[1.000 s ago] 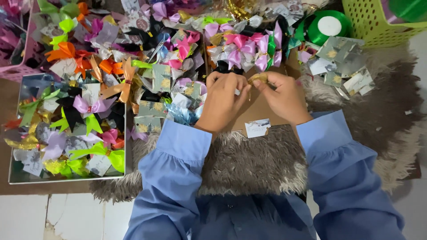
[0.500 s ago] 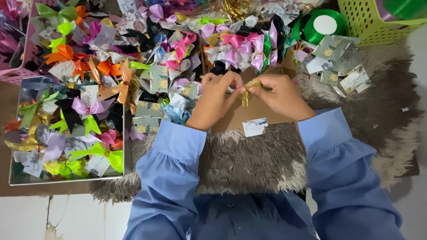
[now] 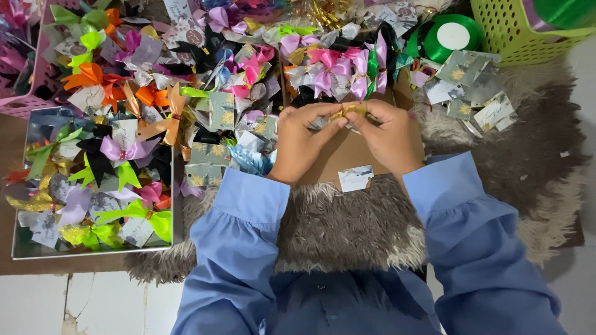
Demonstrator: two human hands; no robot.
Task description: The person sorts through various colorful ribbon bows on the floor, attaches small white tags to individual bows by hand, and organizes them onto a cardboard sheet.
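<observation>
My left hand (image 3: 302,144) and my right hand (image 3: 386,135) meet over a brown cardboard sheet (image 3: 347,156). Together their fingertips pinch a small gold ribbon piece (image 3: 347,111). Both arms wear blue sleeves. A small white card (image 3: 355,178) lies on the cardboard just below my hands. A heap of coloured ribbon bows (image 3: 248,74) on small cards spreads out beyond and to the left of my hands.
A shallow tray (image 3: 93,251) full of bows sits at the left. A green ribbon roll (image 3: 453,36) and a yellow-green basket (image 3: 528,37) stand at the top right, with loose printed cards (image 3: 472,93) below them. A grey shaggy rug (image 3: 347,223) lies under everything.
My hands shifted slightly up and left while working the gold ribbon between the fingertips. The grip on it stays.
</observation>
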